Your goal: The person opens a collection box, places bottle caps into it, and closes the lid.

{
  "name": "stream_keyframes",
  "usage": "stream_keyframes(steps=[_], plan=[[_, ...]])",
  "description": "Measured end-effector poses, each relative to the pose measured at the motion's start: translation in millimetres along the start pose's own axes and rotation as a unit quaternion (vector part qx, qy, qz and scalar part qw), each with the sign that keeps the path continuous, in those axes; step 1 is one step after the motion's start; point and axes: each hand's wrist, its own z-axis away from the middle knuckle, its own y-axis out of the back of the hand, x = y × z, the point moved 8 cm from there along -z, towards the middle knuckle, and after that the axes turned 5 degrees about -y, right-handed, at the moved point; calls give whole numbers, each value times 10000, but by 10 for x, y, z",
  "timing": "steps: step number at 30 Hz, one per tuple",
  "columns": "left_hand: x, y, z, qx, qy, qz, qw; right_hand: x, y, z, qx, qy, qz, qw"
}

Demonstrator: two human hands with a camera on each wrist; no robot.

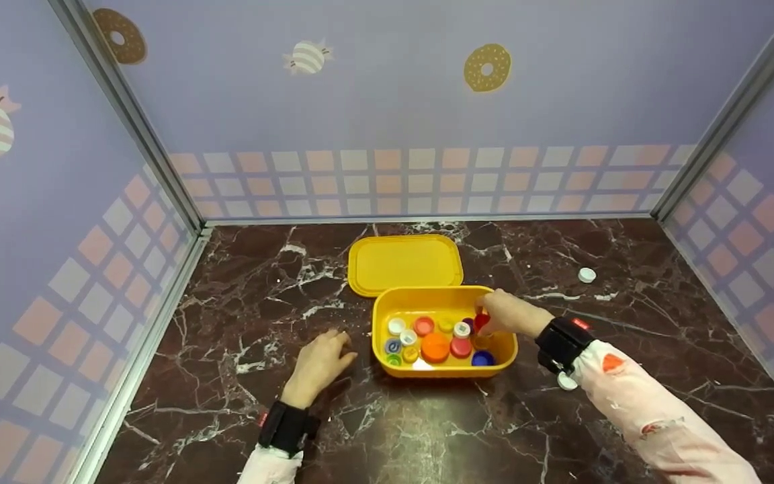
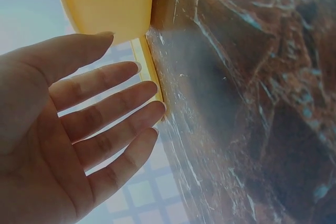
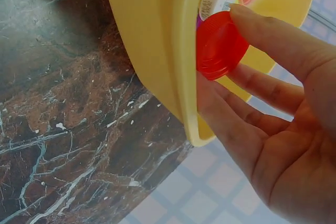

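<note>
A yellow plastic box (image 1: pixel 444 368) holds several bottle caps in different colours, among them a large orange cap (image 1: pixel 435 347) and a blue cap (image 1: pixel 483 358). My right hand (image 1: pixel 504 314) reaches over the box's right end. Between thumb and fingers it pinches a red bottle cap (image 3: pixel 222 45), tilted on edge; a white cap (image 3: pixel 216 1) lies just beyond it in the right wrist view. To the left of the box is my left hand (image 1: pixel 320 363), low over the table, its fingers loosely bent with nothing in them.
The box's yellow lid (image 1: pixel 406 263) lies flat behind it. One white cap (image 1: pixel 586 275) sits at the back right of the dark marbled table (image 1: pixel 259 302); another white cap (image 1: pixel 567 381) lies beneath the right wrist. Patterned panels (image 1: pixel 394 101) enclose the back and sides.
</note>
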Motion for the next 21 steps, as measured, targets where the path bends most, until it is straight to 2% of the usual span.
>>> stream_keyframes(steps=[5,13,16,21], plan=[[-12,-5,14,1,29,-21,10000,10,-65,-20,-161,-79,-112,9998],[-35,-40,27,-110,110,27,9999,39,-107,-30,-520,-508,-287,9969],[-52,-47,33,-148,146,64,9998,29,-50,-18,-414,-463,-214,9978],[-70,-45,33,-194,192,100,9996,3,78,20,-20,-238,-51,9997]])
